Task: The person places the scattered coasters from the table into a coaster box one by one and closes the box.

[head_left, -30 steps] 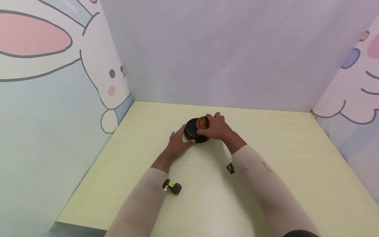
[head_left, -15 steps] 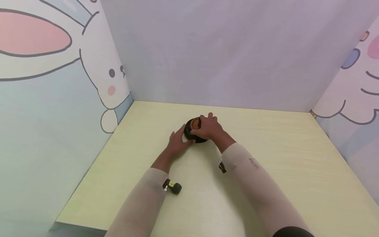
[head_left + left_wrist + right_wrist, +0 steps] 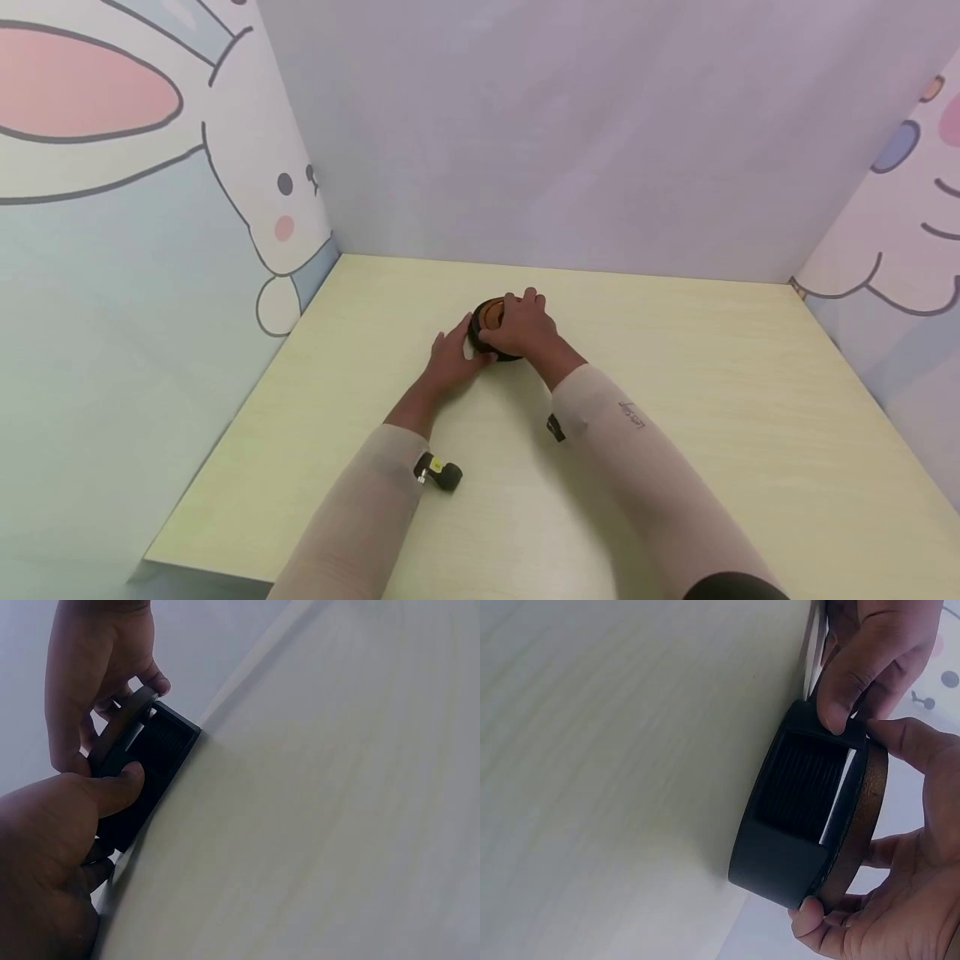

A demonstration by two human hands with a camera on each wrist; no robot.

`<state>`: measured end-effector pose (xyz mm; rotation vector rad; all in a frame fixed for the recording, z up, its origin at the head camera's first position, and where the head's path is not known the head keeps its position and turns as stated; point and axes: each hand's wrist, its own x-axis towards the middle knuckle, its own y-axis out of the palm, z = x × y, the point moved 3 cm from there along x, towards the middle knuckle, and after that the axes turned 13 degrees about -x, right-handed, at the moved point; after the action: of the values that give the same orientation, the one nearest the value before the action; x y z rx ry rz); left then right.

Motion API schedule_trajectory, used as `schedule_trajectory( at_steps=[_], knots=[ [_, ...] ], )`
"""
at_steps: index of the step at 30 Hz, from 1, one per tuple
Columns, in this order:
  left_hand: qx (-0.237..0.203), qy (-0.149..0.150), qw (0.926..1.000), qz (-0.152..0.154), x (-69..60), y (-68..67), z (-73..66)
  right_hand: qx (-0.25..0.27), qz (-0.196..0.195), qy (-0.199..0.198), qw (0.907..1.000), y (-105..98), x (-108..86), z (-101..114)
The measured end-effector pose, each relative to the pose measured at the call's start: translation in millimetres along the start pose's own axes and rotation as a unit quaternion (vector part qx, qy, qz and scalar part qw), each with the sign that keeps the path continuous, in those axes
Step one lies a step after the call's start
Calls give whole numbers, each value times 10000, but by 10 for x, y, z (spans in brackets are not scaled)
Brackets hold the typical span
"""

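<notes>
A black round coaster holder (image 3: 476, 335) stands on the table towards the back. Its side has a cut-out, through which a stack of thin dark discs (image 3: 799, 784) shows in the right wrist view. My left hand (image 3: 450, 363) grips the holder's left side, thumb (image 3: 124, 787) across its wall. From above, my right hand (image 3: 527, 327) holds a brown round coaster (image 3: 491, 315) by its edge. That coaster (image 3: 861, 817) sits at the holder's top, slightly tilted, with a narrow gap of light beneath it. My right palm and fingers hide part of it in the head view.
The pale wood-grain table (image 3: 712, 400) stretches out on both sides of my arms. A plain pale wall (image 3: 555, 142) rises at its back edge. Cartoon-printed walls (image 3: 150, 275) close in the left and right sides.
My right hand has moved left with the brown coaster, which now lies over the holder's top rather than to its right. The left hand keeps its grip in place.
</notes>
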<state>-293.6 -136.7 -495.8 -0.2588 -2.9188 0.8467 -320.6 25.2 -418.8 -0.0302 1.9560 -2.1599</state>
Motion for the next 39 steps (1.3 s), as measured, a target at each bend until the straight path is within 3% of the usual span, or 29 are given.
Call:
schedule_trajectory(
  at_steps=[31, 39],
  knots=[
    [73, 1, 10000, 8, 23, 9, 22, -437, 285, -246, 9983, 19, -41, 96],
    [-20, 108, 9999, -53, 22, 7, 19, -516, 178, -284, 9981, 10, -45, 71]
  ],
)
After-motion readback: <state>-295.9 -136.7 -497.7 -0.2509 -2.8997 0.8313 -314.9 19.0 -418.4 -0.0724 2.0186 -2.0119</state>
